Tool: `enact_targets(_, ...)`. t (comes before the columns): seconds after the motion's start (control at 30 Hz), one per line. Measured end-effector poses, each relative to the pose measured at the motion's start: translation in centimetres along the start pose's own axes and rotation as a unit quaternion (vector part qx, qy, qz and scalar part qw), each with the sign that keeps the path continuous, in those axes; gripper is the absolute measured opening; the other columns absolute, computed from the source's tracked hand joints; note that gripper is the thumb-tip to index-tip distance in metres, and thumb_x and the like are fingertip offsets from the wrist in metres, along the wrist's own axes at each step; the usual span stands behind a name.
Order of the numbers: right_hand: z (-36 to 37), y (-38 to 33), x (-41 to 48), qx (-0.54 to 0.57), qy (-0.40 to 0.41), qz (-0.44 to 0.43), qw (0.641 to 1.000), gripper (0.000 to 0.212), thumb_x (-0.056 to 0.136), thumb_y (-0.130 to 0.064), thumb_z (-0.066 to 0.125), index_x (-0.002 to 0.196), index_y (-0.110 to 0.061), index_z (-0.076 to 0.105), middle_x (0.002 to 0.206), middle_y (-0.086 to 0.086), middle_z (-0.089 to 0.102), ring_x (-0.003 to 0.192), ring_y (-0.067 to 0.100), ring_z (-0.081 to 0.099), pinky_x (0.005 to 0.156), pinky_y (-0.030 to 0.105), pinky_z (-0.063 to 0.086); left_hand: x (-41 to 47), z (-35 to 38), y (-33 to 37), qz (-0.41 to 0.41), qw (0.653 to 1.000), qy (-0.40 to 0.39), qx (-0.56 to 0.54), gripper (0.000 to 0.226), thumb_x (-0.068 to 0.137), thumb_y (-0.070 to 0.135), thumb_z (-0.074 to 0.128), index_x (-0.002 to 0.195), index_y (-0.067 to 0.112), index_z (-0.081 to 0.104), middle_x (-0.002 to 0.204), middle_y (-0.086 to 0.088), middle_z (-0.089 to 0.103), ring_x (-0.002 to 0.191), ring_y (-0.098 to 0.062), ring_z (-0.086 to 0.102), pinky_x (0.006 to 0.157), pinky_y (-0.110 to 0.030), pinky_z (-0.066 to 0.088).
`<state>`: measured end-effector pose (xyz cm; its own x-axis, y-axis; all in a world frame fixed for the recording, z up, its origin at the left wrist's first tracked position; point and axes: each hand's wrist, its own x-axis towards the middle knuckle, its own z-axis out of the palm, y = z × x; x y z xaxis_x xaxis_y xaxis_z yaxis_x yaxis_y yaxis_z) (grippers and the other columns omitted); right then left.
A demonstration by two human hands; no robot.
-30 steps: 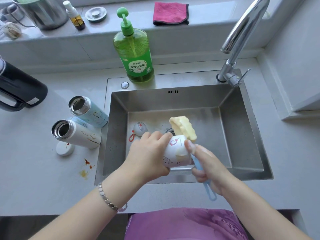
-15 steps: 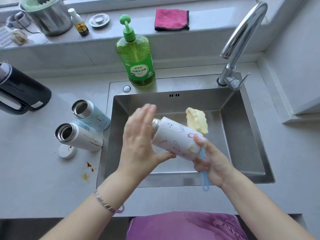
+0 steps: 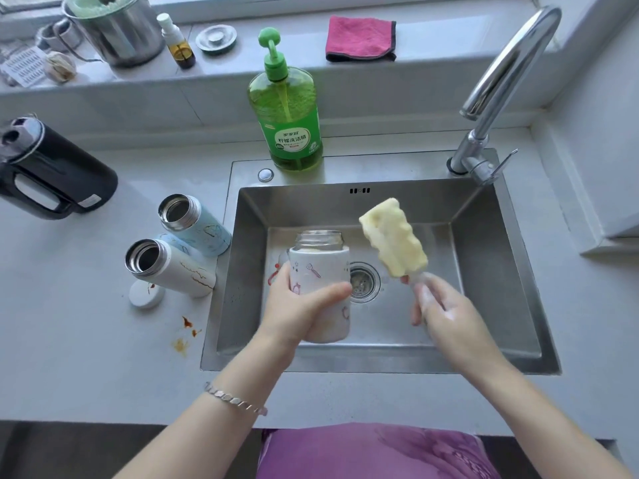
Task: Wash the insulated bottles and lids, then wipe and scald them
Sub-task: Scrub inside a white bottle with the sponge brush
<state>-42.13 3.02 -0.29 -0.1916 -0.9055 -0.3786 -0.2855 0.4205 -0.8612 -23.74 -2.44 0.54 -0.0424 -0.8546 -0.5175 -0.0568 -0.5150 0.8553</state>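
Observation:
My left hand [image 3: 299, 311] grips a white patterned insulated bottle [image 3: 320, 271] upright over the steel sink [image 3: 494, 271], its open steel mouth facing up. My right hand [image 3: 439, 312], wet with foam, holds the handle of a yellow sponge brush [image 3: 394, 238], whose head points up and away, to the right of the bottle and apart from it. Two more open bottles lie on the counter at the left: a light blue one [image 3: 197, 224] and a white one [image 3: 169, 266]. A white lid [image 3: 147, 294] lies beside them. A lid with a red strap [image 3: 275, 274] in the sink is mostly hidden behind the held bottle.
A green dish soap bottle [image 3: 288, 112] stands behind the sink, the tap [image 3: 498, 91] at the back right. A black kettle [image 3: 52, 174] sits far left. A pink cloth [image 3: 359, 38], metal pot [image 3: 117, 29] and small bottle [image 3: 178, 41] are on the sill. Brown stains [image 3: 185, 335] mark the counter.
The bottle went from tilted sideways, held between both hands, to upright in my left hand alone. My right hand drew the sponge brush away to the right.

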Motion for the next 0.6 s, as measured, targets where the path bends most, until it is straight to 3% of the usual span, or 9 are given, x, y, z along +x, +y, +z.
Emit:
enact_targets(0.07, -1.2, 0.0, -0.7, -0.083, -0.011, -0.086, 0.993, 0.018, 0.096, -0.031, 0.045, 0.1, -0.03, 0.063, 0.055, -0.009, 0.047, 0.051, 0.007, 0.041, 0.052, 0.02, 0.031, -0.2, -0.6, 0.6, 0.008, 0.998, -0.029, 0.046, 0.044, 0.048, 0.021, 0.075, 0.089, 0.019, 0.06, 0.078, 0.003, 0.068, 0.063, -0.001, 0.063, 0.057, -0.018, 0.052)
enact_targets(0.13, -1.3, -0.6, -1.6, -0.191, -0.01, -0.171, 0.966, 0.021, 0.09, -0.042, 0.043, 0.106, -0.036, 0.056, 0.068, -0.017, 0.058, 0.064, 0.009, 0.052, 0.054, 0.024, 0.038, -0.6, -0.5, 0.9, 0.015, 0.993, -0.058, 0.102, 0.038, 0.051, 0.02, 0.076, 0.085, 0.02, 0.06, 0.071, 0.009, 0.066, 0.057, 0.003, 0.06, 0.053, -0.014, 0.049)
enact_targets(0.23, -0.4, -2.1, -2.0, -0.29, 0.005, -0.258, 0.921, 0.025, 0.087, -0.043, 0.039, 0.109, -0.037, 0.049, 0.077, -0.018, 0.066, 0.077, 0.008, 0.057, 0.049, 0.026, 0.04, -0.9, 0.1, 0.6, 0.05, 0.963, -0.086, 0.251, 0.025, 0.053, 0.025, 0.077, 0.072, 0.028, 0.061, 0.062, 0.017, 0.063, 0.059, 0.001, 0.06, 0.054, -0.019, 0.049)
enact_targets(0.37, -1.6, -2.4, -2.0, -0.232, -0.017, -0.176, 0.956, 0.027, 0.085, -0.05, 0.036, 0.106, -0.041, 0.051, 0.062, -0.022, 0.051, 0.058, 0.004, 0.047, 0.049, 0.026, 0.032, -1.1, -1.1, 1.2, 0.059, 0.966, -0.01, 0.25, 0.048, 0.047, 0.033, 0.078, 0.089, 0.039, 0.056, 0.077, 0.016, 0.065, 0.066, 0.002, 0.06, 0.059, -0.017, 0.049)
enact_targets(0.5, -1.2, -2.7, -2.3, -0.24, -0.046, -0.196, 0.95, 0.032, 0.08, -0.061, 0.026, 0.105, -0.047, 0.043, 0.067, -0.014, 0.054, 0.06, 0.009, 0.046, 0.056, 0.031, 0.038, -2.3, -0.7, 1.4, 0.076, 0.936, -0.04, 0.342, 0.052, 0.048, 0.041, 0.077, 0.092, 0.044, 0.05, 0.083, 0.02, 0.063, 0.078, -0.001, 0.061, 0.072, -0.027, 0.052)
enact_targets(0.6, -1.6, -3.0, -2.2, -0.267, -0.055, -0.172, 0.947, 0.018, 0.09, -0.054, 0.033, 0.105, -0.05, 0.042, 0.063, -0.019, 0.052, 0.062, 0.008, 0.046, 0.054, 0.027, 0.036, -2.6, -0.6, 1.3, 0.095, 0.917, -0.005, 0.388, 0.049, 0.054, 0.038, 0.079, 0.092, 0.039, 0.049, 0.086, 0.02, 0.059, 0.079, 0.0, 0.058, 0.069, -0.024, 0.047)
